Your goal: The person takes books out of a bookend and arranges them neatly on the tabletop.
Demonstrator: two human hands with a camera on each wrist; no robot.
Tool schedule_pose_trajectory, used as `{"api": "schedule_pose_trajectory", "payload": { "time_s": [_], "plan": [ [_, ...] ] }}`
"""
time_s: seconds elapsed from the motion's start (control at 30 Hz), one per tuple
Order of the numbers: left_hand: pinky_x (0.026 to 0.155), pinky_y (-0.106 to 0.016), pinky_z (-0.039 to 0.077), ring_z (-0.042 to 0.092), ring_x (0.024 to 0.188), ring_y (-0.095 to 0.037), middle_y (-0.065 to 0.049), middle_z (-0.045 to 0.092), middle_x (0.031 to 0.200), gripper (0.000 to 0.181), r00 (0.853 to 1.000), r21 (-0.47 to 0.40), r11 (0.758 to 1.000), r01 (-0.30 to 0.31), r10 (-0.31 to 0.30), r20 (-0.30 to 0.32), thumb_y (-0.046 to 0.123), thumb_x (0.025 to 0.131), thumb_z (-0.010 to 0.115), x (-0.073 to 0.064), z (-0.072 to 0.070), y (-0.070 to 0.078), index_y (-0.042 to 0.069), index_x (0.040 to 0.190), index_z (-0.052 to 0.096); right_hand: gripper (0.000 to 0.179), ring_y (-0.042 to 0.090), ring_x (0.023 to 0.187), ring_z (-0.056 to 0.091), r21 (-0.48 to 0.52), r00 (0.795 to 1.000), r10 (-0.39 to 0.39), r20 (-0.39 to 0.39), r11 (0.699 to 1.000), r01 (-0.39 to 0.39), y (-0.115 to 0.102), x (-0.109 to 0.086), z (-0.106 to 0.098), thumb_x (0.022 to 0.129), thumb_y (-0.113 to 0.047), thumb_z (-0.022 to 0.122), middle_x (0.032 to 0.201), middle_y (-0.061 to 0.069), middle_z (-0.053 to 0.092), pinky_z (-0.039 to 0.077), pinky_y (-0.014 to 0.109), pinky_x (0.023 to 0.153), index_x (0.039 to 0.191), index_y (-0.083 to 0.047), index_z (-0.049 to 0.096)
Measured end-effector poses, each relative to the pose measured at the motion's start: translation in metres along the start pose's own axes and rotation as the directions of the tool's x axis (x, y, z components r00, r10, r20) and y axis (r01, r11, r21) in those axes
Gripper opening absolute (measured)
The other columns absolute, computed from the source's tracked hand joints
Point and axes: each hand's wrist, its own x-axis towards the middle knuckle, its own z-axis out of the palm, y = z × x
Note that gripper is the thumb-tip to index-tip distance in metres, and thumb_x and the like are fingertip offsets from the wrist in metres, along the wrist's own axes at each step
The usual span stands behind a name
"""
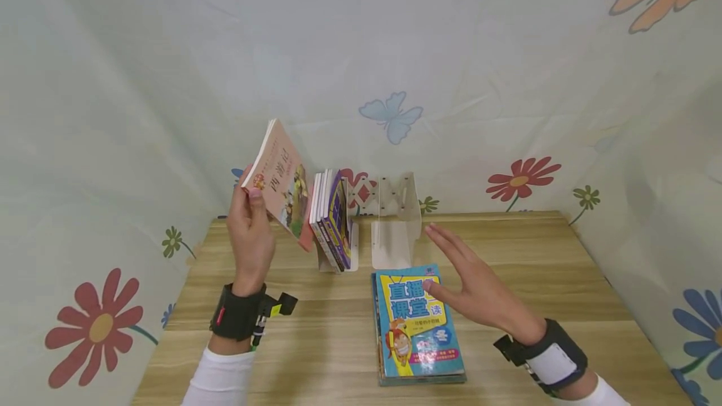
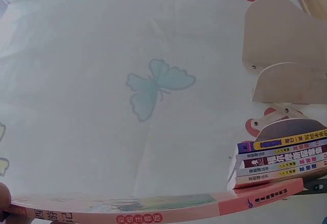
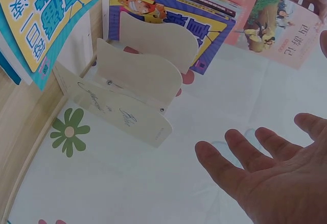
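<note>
My left hand [image 1: 252, 240] grips a pink book [image 1: 280, 171] by its left edge, thumb on the cover and fingers behind. The book is tilted, its lower right corner beside a row of upright books [image 1: 331, 224] in a white metal bookend rack [image 1: 390, 246]. In the left wrist view the pink spine [image 2: 194, 213] lies just below the row's spines [image 2: 286, 155]. My right hand [image 1: 482, 290], holding nothing, hovers over the right side of a blue book [image 1: 420, 349] on a small stack. Its fingers are spread in the right wrist view.
The rack's right section, with partitions [image 3: 138, 71], stands right of the upright books. A wood-grain table [image 1: 507, 249] bears everything. Fabric walls [image 1: 479, 80] printed with flowers and butterflies close in the back and both sides.
</note>
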Motion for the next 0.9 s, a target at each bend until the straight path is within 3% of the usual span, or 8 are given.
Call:
{"api": "schedule_pose_trajectory", "payload": {
  "time_s": [0.23, 0.53, 0.77, 0.9],
  "plan": [
    [0.088, -0.045, 0.046, 0.047, 0.117, -0.026, -0.013, 0.045, 0.135, 0.038, 1.0, -0.019, 1.0, -0.005, 0.004, -0.022, 0.011, 0.101, 0.029, 0.002, -0.003, 0.009, 0.008, 0.139, 0.035, 0.084, 0.024, 0.132, 0.025, 0.006, 1.0, 0.003, -0.001, 1.0, -0.003, 0.0, 0.0, 0.0, 0.082, -0.038, 0.068, 0.15, -0.001, 0.019, 0.038, 0.061, 0.093, 0.146, -0.031, 0.015],
    [0.081, -0.038, 0.052, 0.052, 0.111, -0.029, -0.015, 0.052, 0.128, 0.038, 0.994, -0.017, 0.998, -0.063, 0.061, -0.087, 0.01, 0.101, 0.028, 0.004, -0.008, 0.022, 0.01, 0.137, 0.038, 0.082, 0.024, 0.132, 0.025, 0.006, 1.0, -0.002, -0.006, 1.0, 0.002, -0.002, 0.0, -0.002, 0.083, -0.042, 0.066, 0.15, -0.003, 0.019, 0.037, 0.062, 0.093, 0.146, -0.03, 0.016],
    [0.072, -0.036, 0.056, 0.054, 0.104, -0.035, -0.018, 0.054, 0.123, 0.035, 0.997, -0.178, 0.984, 0.022, -0.034, -0.063, 0.015, 0.101, 0.031, 0.0, -0.007, 0.03, 0.008, 0.134, 0.043, 0.084, 0.025, 0.132, 0.025, -0.002, 1.0, -0.01, -0.012, 1.0, 0.01, -0.003, 0.0, -0.003, 0.082, -0.036, 0.069, 0.15, -0.003, 0.019, 0.037, 0.063, 0.093, 0.147, -0.03, 0.016],
    [0.071, -0.035, 0.056, 0.053, 0.104, -0.035, -0.017, 0.054, 0.122, 0.035, 0.996, -0.217, 0.974, 0.063, -0.075, -0.046, 0.018, 0.101, 0.032, -0.003, -0.006, 0.029, 0.009, 0.132, 0.043, 0.082, 0.026, 0.132, 0.024, -0.004, 1.0, -0.018, -0.009, 1.0, 0.018, -0.003, 0.0, -0.004, 0.083, -0.038, 0.067, 0.151, -0.002, 0.018, 0.037, 0.063, 0.093, 0.147, -0.029, 0.016]
  ]
}}
